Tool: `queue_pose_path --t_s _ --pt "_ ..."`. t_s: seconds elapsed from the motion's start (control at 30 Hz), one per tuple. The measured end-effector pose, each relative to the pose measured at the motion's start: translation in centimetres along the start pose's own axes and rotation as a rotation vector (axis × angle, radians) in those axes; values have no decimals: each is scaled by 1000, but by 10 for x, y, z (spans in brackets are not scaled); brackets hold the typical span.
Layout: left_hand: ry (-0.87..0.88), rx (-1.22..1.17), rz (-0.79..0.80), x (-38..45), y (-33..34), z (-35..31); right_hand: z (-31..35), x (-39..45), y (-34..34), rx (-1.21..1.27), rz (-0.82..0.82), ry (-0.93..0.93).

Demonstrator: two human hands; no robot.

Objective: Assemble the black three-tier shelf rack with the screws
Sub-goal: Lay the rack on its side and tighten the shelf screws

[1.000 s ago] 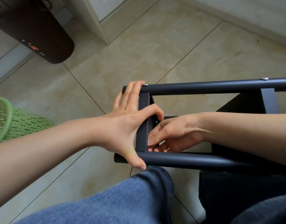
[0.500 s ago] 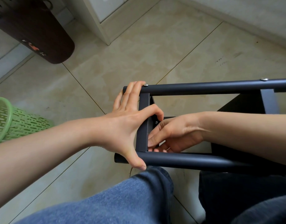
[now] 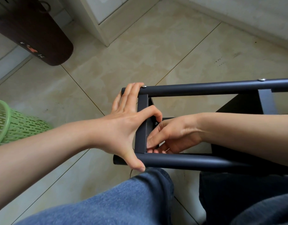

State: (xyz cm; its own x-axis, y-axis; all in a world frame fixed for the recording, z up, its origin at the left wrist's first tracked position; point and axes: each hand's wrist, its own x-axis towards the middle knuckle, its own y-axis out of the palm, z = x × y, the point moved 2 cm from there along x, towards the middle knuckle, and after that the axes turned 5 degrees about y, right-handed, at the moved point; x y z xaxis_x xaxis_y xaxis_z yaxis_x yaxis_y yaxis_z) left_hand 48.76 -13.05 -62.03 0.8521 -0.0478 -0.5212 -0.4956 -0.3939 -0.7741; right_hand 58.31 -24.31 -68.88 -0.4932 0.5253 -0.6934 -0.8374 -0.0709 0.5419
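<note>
Across the person's lap, above the tiled floor [image 3: 117, 62], the black rack [image 3: 205, 161] lies on its side, tubes running left to right. The left hand [image 3: 128, 125] spans its end crossbar [image 3: 142, 125], fingers hooked over both tubes (print on the brown bin [image 3: 34, 30] is unreadable). The right hand [image 3: 170, 137] pinches something small inside the frame, near a screw [image 3: 156, 123].

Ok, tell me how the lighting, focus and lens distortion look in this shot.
Head view: soft, even daylight, only faint shadows on the floor tiles; wide-angle bending curves the rack's upper tube; both hands sharp, left hand, right hand; no glare.
</note>
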Motion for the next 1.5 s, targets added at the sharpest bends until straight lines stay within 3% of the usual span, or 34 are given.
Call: queue_pose_path --t_s 0.57,0.83,1.03,1.3,1.5 --pt "-11 21 11 0 -2 -3 -3 8 0 37 -54 20" --pt "-3 5 19 -1 -1 -3 -1 1 -1 14 21 -41" --pt "2 1 25 -2 -2 -3 -1 6 -1 -12 -51 14" --pt "4 15 27 -1 -2 -3 0 1 -3 39 3 -53" --pt "16 19 17 -2 -2 -3 0 2 -2 25 4 -6"
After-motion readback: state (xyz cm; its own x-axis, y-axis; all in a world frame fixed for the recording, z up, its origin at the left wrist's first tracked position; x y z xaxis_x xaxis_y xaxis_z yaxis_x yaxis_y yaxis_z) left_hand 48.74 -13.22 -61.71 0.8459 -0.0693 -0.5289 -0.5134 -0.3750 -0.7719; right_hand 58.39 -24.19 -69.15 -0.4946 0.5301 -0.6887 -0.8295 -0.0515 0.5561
